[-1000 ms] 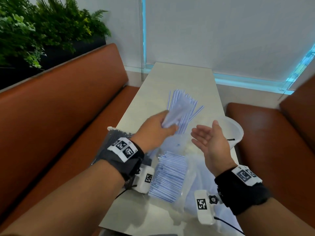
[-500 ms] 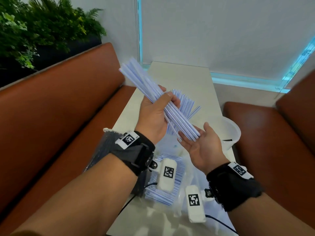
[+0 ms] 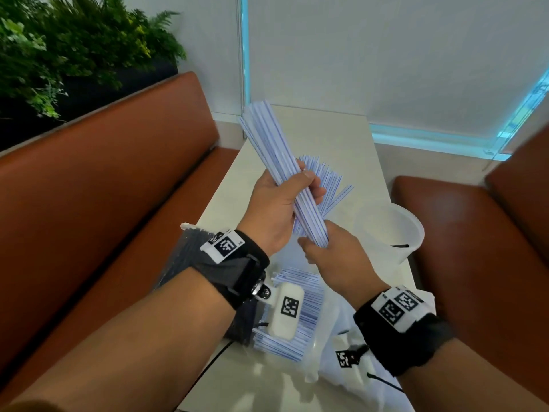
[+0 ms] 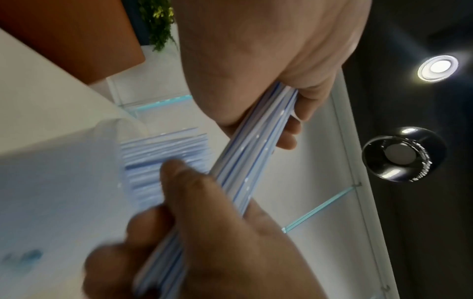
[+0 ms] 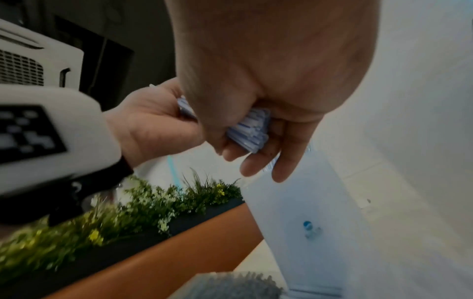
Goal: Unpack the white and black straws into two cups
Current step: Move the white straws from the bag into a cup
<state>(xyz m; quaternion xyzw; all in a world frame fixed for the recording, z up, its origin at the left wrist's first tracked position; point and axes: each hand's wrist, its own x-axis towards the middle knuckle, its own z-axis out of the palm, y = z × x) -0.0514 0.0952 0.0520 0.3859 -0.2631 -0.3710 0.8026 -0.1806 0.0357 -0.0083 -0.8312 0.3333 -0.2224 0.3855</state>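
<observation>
- White straws point(image 3: 277, 162), a blue-striped bundle, tilt toward 11 o'clock above the table point(image 3: 350, 138).
- Your left hand point(image 3: 279, 206) grips their middle.
- Your right hand point(image 3: 335, 257) clasps their lower end, at 5 o'clock.

Your left hand point(image 3: 277, 208) is raised, its fingers point(image 3: 309, 185) and thumb curled tight around the middle of the straw bundle point(image 3: 276, 153). Your right hand point(image 3: 335, 257) sits just below, closed on the bundle's lower end; both forearms reach forward.

A tilted bundle of white straws point(image 3: 276, 162) is held above a clear cup point(image 3: 395, 233) holding one black straw point(image 3: 399, 246).
</observation>
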